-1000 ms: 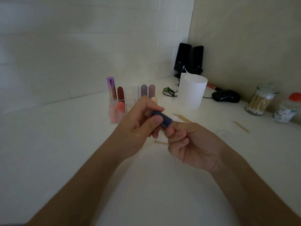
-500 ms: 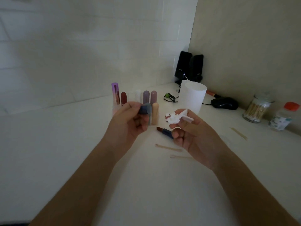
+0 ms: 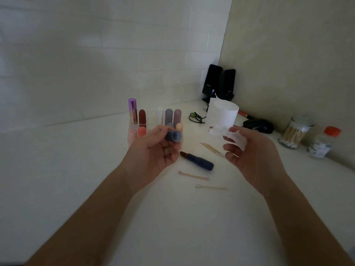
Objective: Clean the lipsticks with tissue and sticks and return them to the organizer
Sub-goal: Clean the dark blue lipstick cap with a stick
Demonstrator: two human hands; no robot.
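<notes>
My left hand (image 3: 153, 150) holds the blue lipstick cap (image 3: 173, 135) between thumb and fingers, its open end facing right. My right hand (image 3: 251, 150) pinches a crumpled white tissue (image 3: 228, 134) with a red smear. The uncapped blue lipstick (image 3: 197, 161) lies on the white counter between my hands, its brown-red tip pointing left. Behind my left hand stands the clear organizer (image 3: 153, 116) with several lipsticks in it: a purple one, a dark red one, coral, grey and mauve ones.
Three wooden sticks (image 3: 193, 175) lie on the counter near the lipstick. A white tissue roll (image 3: 222, 114), black speakers (image 3: 219, 83), a black mouse (image 3: 258, 125), a jar of cotton swabs (image 3: 294, 131) and a red-capped bottle (image 3: 323, 142) stand along the right wall.
The cap came off the blue lipstick and stayed in my left hand. The lipstick body went from my right hand to the counter, and my right hand now holds up the tissue.
</notes>
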